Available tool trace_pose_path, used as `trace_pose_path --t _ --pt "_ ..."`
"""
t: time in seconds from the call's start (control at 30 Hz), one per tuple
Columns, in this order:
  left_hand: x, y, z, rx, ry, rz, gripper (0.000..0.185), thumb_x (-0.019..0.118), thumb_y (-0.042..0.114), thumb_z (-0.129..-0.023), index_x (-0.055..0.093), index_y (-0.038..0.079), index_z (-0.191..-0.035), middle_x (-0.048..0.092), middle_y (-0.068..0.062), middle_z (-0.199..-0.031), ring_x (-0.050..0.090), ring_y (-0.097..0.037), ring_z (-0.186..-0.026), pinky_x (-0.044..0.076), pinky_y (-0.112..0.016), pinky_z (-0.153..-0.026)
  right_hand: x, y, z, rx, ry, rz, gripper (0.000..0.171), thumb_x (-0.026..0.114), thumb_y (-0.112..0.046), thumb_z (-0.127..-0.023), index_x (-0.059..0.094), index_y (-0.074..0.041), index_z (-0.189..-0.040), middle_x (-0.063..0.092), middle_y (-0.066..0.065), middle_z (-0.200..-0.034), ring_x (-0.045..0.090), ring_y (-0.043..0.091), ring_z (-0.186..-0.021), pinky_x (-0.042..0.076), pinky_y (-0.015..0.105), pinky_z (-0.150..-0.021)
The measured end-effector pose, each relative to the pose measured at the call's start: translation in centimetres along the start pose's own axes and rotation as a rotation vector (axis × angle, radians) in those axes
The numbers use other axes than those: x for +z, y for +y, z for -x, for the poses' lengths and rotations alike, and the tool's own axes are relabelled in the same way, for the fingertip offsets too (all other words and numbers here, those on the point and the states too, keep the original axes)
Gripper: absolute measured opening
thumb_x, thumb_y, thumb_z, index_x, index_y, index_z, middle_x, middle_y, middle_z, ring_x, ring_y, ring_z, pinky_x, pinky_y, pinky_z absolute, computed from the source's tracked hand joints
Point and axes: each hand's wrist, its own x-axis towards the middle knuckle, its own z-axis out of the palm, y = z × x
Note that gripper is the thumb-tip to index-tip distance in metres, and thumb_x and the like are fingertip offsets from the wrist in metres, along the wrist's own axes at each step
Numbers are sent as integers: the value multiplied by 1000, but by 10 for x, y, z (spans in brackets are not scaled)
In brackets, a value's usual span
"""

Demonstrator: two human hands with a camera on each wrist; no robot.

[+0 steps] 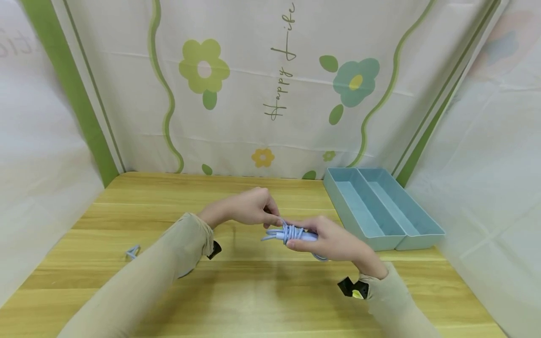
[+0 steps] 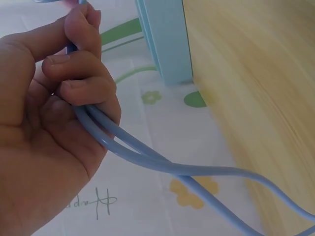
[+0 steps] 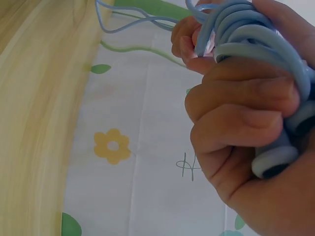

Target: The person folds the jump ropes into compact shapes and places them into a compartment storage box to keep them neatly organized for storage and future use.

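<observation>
A light-blue jump rope [image 1: 291,233] is bundled between the hands, its cord wound in several turns around the handles. My right hand [image 1: 327,238] grips the bundle. In the right wrist view its fingers curl around the handles [image 3: 274,160], whose dark ends show near the palm. Just left of the bundle, my left hand [image 1: 253,206] pinches the cord [image 2: 147,160], which runs through its curled fingers. Two strands trail from that hand in the left wrist view. A light-blue loop [image 1: 132,252] shows beside the left sleeve; the sleeve hides where it leads.
Two blue-grey trays [image 1: 363,237] stand side by side at the back right of the wooden table [image 1: 253,300]. A white curtain [image 1: 253,126] with flowers and lettering hangs behind, and pale sheets flank both sides. Black wrist devices [image 1: 352,287] sit at the cuffs.
</observation>
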Motion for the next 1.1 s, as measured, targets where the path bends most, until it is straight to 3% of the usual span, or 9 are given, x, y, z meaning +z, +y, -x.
trace_pose_path --t 0.23,0.4,0.5,0.77,1.0,1.1 --pt "0 11 -1 -40 38 -17 27 65 15 -97 73 15 -72 61 6 -58 36 -5 -46 32 -21 -47 4 0 -1 19 36 149 51 63 -47 -95 59 -18 -137 63 -8 -76 54 8 -52 47 27 -47" --pt "3 24 -2 -72 92 -71 23 64 14 -98 76 14 -78 65 3 -62 44 -4 -47 39 -20 -48 5 1 -3 11 50 196 44 62 -46 -96 64 -16 -128 63 -11 -78 56 8 -57 48 27 -49" --pt "5 32 -1 -95 136 -105 26 62 15 -99 76 14 -77 59 5 -56 40 -4 -43 35 -20 -45 6 1 -4 25 75 204 44 62 -47 -96 63 -18 -128 64 -11 -83 59 8 -62 50 28 -52" --pt "14 56 2 -115 286 -290 32 55 13 -100 70 14 -72 49 8 -54 37 -4 -43 32 -21 -43 6 2 -5 124 273 273 50 61 -56 -92 63 -23 -129 63 -9 -84 58 11 -65 50 31 -52" --pt "24 63 5 -63 425 -417 27 59 10 -99 62 13 -73 46 5 -59 38 -7 -49 32 -21 -45 5 7 -7 149 394 154 39 64 -52 -93 67 -21 -116 62 -3 -81 58 16 -62 50 33 -50" --pt "27 63 7 -31 469 -442 25 61 9 -99 60 13 -74 48 4 -62 42 -10 -52 36 -22 -47 5 7 -8 136 442 152 40 64 -50 -93 68 -19 -118 62 -2 -81 57 17 -60 49 34 -49"
